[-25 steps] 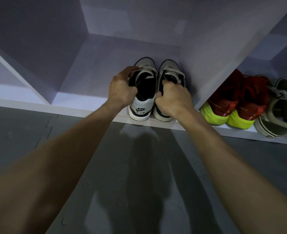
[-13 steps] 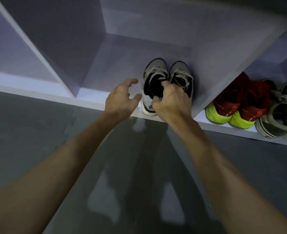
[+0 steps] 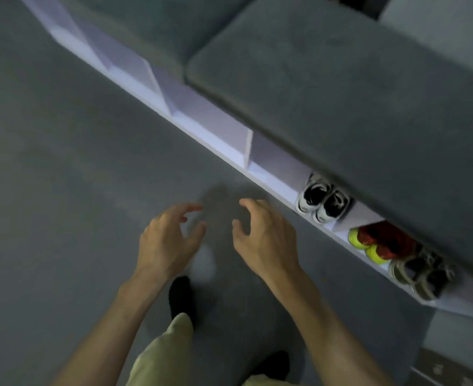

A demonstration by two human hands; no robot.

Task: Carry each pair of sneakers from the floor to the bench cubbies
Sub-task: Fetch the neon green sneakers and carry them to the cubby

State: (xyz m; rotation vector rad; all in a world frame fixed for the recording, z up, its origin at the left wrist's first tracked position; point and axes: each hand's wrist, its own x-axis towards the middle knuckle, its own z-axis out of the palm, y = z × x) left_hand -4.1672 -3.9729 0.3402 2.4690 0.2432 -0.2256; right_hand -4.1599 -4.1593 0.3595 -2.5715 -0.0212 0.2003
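Grey floor (image 3: 62, 162), matte, dim light. A white bench (image 3: 201, 126) runs diagonally from upper left to lower right, topped by a grey cushion (image 3: 341, 93). The picture is motion-blurred, so fine detail is unreliable. The cushion overhangs and hides the cubbies' depths and the toes of all the shoes. A pale boxy object at lower right cannot be identified. One cubby holds the white-and-black sneakers (image 3: 323, 200), side by side, heels out, against its right divider. The next cubby to the right holds red sneakers with yellow-green heels (image 3: 374, 242) and, just beside them, a grey-olive pair (image 3: 421, 274). Left hand (image 3: 164, 240) and right hand (image 3: 266, 238) hang over the floor, apart from the bench, fingers loosely curled, holding nothing. Black-socked foot (image 3: 181, 296) below.
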